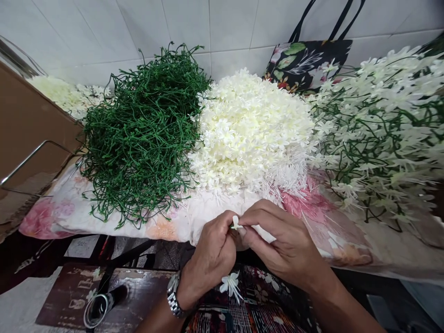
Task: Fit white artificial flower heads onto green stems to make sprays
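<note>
My left hand (219, 243), with a metal watch on its wrist, is closed round a green artificial stem, of which only a small tip shows. Thumb and fingertips of my right hand (280, 236) pinch a small white artificial flower (236, 223) at that tip, so both hands meet there. Below my left hand hangs another white flower (231, 284) with long thin stamens; its link to the held stem is hidden by the hand. A heap of white blossoms (249, 129) lies just beyond my hands, with a pile of green stems (142, 134) to its left.
A floral cloth (128, 224) covers the table. White stamens (286, 173) lie by the blossoms. Assembled flower sprays (385, 125) pile up at right. Behind stands a floral bag (308, 64) against the tiled wall. A cardboard box (34, 115) is at left; a cup (99, 311) sits lower left.
</note>
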